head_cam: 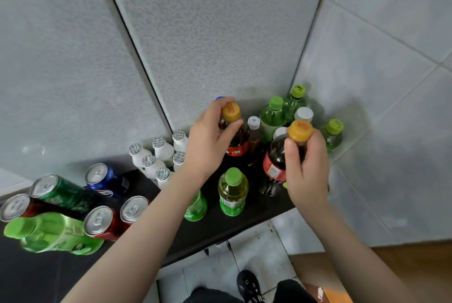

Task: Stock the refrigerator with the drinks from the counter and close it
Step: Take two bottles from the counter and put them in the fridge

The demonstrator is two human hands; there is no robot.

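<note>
Drinks crowd a black counter (220,226). My left hand (208,143) grips the neck of a dark tea bottle with an orange cap (236,141), standing near the back. My right hand (307,168) grips a second orange-capped dark bottle (276,158), held slightly above the counter. A yellow-green bottle with a green cap (232,192) stands in front between my hands. Green soda bottles (272,116) and white-capped bottles (303,114) cluster in the back right corner. No refrigerator is in view.
Small white yoghurt bottles (159,155) stand at the back centre. Several cans (105,177) and a green bottle (53,231) fill the left of the counter. Grey cabinet doors (195,33) hang above, a tiled wall (391,106) is at right, and the floor (256,253) shows below.
</note>
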